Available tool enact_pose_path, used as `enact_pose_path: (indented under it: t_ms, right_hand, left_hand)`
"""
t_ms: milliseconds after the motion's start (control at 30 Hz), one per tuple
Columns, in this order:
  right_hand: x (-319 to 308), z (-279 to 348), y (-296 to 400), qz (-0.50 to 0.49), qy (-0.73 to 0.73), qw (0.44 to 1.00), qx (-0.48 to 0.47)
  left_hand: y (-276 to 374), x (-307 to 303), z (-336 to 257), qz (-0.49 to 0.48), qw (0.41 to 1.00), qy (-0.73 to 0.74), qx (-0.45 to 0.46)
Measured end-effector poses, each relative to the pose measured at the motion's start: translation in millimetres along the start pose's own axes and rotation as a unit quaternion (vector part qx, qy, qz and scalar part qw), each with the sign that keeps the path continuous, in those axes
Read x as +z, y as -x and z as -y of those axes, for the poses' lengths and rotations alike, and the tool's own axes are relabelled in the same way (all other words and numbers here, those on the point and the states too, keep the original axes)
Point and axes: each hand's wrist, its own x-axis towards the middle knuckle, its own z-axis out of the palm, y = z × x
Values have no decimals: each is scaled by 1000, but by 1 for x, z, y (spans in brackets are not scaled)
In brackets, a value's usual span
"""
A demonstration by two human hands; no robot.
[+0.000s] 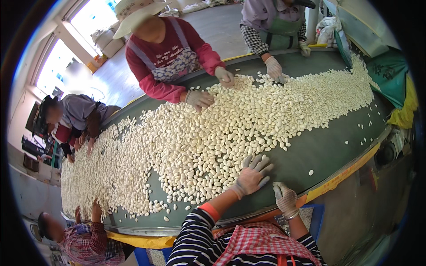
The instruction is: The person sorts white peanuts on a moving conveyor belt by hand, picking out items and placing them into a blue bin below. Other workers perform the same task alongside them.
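White beans [199,139] lie in a thick spread along a dark green conveyor belt [319,146]. Gloved, with fingers apart, my left hand [252,177] is over the near edge of the beans, palm down. Whether its fingertips touch any beans is hard to see. My right hand [286,200], also gloved, is at the belt's near edge with its fingers curled in. The inside of that hand is hidden. A single loose bean [311,172] lies on the belt beyond my right hand.
Across the belt, one person's gloved hands [199,99] and another's gloved hand [274,68] are in the beans. More people work at the left end. A blue crate [318,221] with beans stands below my right arm. Green sacking [387,74] hangs at the right end.
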Motion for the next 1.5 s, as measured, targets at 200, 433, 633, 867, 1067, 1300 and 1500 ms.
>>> enact_pose_path:
  t_ms: [200, 433, 633, 867, 1067, 1300, 1500]
  right_hand:
    - [-7, -13, -4, 11, 40, 999, -10]
    - [-19, -24, -11, 31, 44, 999, -3]
    - [-32, -31, -17, 36, 33, 999, -2]
    - [-43, -54, -22, 26, 55, 998, -12]
    - [-51, -68, -27, 57, 83, 995, -7]
    - [-62, -68, -32, 43, 65, 997, -30]
    - [-87, -76, -40, 46, 47, 998, 20]
  left_hand:
    - [4, 10, 22, 7, 991, -85, -105]
    - [54, -13, 42, -25, 988, -16, -151]
    - [8, -39, 104, -13, 871, -8, -491]
    - [0, -25, 117, 131, 864, 19, -486]
    - [-41, -18, 156, -89, 887, 120, -438]
    - [-92, 1, 208, 53, 786, 14, -616]
    - [-79, -41, 126, 184, 845, 121, -488]
